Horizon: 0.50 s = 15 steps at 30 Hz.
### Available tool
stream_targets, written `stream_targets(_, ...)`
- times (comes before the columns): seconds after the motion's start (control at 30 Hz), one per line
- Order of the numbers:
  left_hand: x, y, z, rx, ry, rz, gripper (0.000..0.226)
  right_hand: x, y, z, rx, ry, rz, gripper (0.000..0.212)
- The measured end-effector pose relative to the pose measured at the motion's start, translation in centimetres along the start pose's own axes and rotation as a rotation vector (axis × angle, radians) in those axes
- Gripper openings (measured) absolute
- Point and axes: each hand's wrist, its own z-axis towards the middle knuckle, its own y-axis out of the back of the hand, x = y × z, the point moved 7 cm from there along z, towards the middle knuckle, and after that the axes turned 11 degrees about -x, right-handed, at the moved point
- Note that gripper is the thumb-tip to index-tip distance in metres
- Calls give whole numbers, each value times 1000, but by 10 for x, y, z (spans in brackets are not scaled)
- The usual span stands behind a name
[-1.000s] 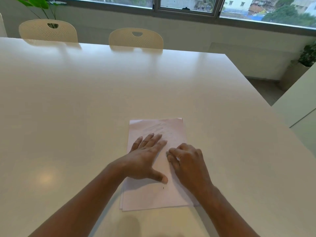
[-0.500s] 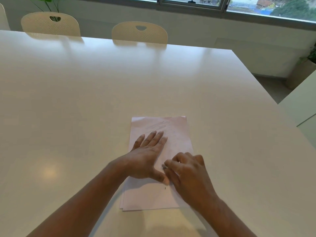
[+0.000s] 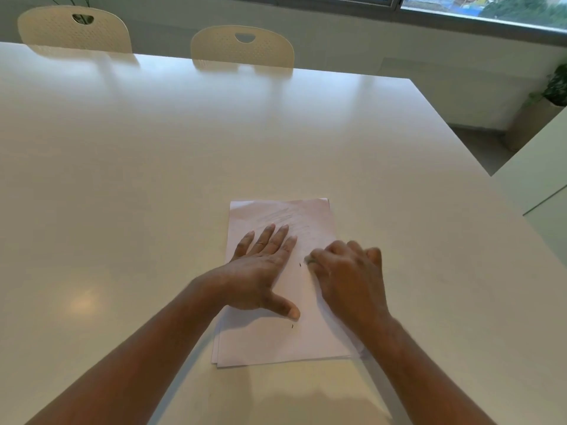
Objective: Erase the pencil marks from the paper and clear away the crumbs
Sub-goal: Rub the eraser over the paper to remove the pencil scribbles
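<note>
A thin stack of white paper (image 3: 276, 342) lies on the white table (image 3: 153, 179) in front of me, with faint pencil marks (image 3: 285, 214) on its upper part. My left hand (image 3: 260, 271) lies flat on the left half of the sheet, fingers spread, pressing it down. My right hand (image 3: 346, 277) is curled on the right half, its fingertips pinching a small pale eraser (image 3: 308, 259) against the paper. Two tiny dark crumbs (image 3: 300, 265) lie on the sheet, one between my hands, the other below my left thumb.
Two cream chairs (image 3: 242, 46) stand at the table's far edge under a window. The table's right edge runs diagonally past a white cabinet (image 3: 540, 167). A potted plant (image 3: 555, 87) stands on the floor at the far right.
My right hand has slid up and to the right across the paper with the eraser. My left hand has stayed flat in the same place. The camera has tilted down slightly.
</note>
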Motion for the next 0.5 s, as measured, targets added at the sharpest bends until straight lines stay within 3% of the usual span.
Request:
stream_targets(0.13, 0, 1, 0, -8, 1, 2, 144, -7, -8, 21, 13, -99, -23, 19)
stream_targets(0.3, -1, 1, -1, -18, 1, 5, 144, 26, -6, 1, 34, 66, 37, 16)
stream_targets(0.5, -2, 3, -1, -12, 10, -1, 145, -3, -16, 28, 40, -69, 17, 23)
